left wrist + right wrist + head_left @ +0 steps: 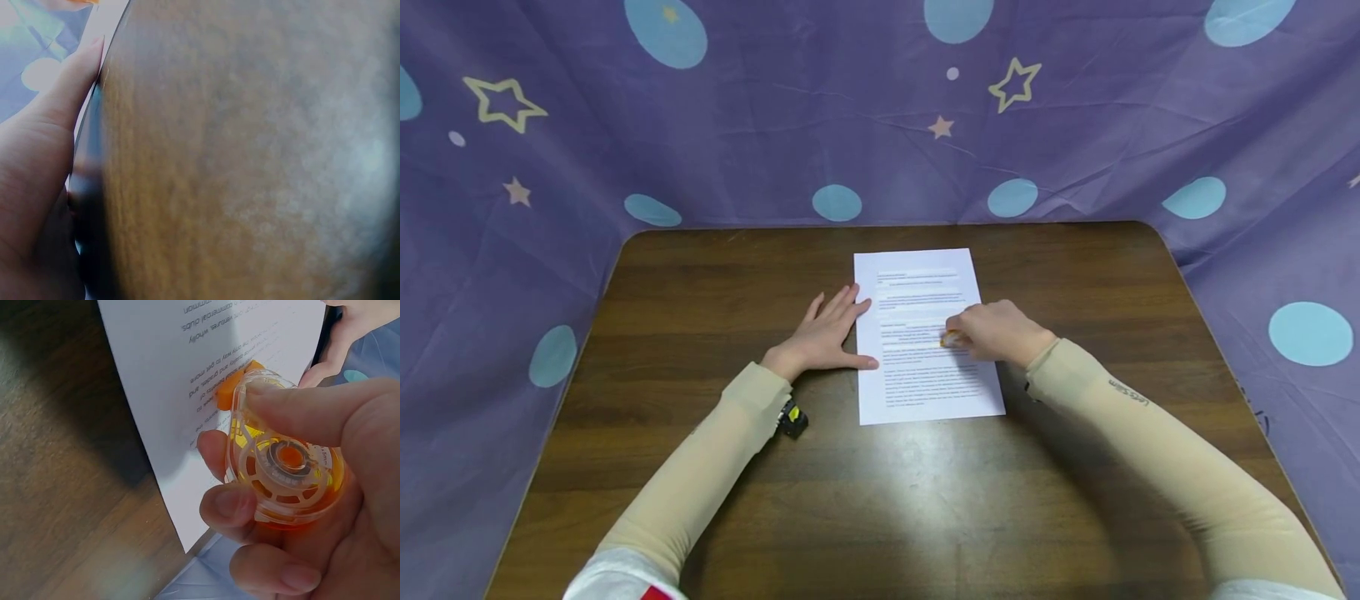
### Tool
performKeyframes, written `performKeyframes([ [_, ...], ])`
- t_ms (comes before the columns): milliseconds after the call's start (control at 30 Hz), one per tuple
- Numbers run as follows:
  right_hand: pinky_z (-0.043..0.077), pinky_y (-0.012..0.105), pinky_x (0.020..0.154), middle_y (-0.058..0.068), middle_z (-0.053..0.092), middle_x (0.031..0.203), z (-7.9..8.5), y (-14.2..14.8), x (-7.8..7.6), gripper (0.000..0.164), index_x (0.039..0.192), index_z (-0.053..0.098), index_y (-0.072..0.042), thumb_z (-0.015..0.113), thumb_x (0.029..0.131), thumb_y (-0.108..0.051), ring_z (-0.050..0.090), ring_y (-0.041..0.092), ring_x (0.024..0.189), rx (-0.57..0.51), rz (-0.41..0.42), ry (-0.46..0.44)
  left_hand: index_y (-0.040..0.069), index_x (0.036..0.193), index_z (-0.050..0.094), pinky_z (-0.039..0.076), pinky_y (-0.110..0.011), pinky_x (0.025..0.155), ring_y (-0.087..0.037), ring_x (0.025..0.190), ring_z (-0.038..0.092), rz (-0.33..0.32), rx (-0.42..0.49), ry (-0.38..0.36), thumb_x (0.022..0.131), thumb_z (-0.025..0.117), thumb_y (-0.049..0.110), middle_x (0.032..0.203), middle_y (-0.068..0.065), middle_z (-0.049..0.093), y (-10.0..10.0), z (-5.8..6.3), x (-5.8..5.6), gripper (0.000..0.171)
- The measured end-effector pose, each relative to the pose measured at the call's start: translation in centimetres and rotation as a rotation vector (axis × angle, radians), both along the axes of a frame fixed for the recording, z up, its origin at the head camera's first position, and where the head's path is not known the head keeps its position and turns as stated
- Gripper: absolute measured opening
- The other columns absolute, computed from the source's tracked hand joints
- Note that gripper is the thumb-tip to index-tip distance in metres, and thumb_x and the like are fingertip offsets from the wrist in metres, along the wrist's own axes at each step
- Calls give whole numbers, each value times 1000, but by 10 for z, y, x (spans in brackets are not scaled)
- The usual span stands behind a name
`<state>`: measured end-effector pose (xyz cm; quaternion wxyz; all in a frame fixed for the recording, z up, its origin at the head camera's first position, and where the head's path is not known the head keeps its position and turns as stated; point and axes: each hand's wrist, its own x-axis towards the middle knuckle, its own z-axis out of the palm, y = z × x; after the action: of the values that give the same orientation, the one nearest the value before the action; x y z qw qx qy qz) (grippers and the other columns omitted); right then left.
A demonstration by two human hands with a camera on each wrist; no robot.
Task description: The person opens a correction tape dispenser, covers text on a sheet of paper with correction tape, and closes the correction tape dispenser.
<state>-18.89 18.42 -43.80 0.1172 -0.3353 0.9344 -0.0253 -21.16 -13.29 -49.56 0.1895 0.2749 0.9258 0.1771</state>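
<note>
A printed sheet of paper [917,387] lies on the brown wooden table. My right hand [1000,332] grips a correction tape dispenser [290,462], a clear case with orange and yellow parts, between thumb and curled fingers. Its orange tip [231,390] is at the printed lines; whether it touches the paper I cannot tell. My left hand [826,333] rests with spread fingers at the sheet's left edge, the thumb lying on the paper. In the left wrist view only the thumb side of that hand [44,144] shows, beside the blurred tabletop.
The wooden table [700,300] has rounded far corners. A purple curtain [760,125] with stars and dots hangs behind it and along both sides. A small black wrist device [793,418] with a yellow mark sits under the left wrist.
</note>
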Motion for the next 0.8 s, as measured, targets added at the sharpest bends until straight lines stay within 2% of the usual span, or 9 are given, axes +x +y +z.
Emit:
performKeyframes([
  [433, 52, 44, 57, 1, 70, 82, 0, 11, 0, 8, 96, 73, -18, 74, 92, -12, 59, 18, 67, -1, -23, -10, 9, 168, 18, -9, -58, 125, -27, 162, -6, -8, 32, 0, 82, 72, 75, 175, -14, -4, 0, -1, 0, 120],
  [800, 49, 41, 56, -1, 69, 82, -1, 19, -2, 8, 94, 71, -18, 74, 92, -11, 57, 18, 68, 5, -39, -42, 12, 169, 15, -10, -55, 125, -25, 161, -9, -7, -4, -2, 85, 72, 72, 175, -11, -6, -1, -2, -1, 118],
])
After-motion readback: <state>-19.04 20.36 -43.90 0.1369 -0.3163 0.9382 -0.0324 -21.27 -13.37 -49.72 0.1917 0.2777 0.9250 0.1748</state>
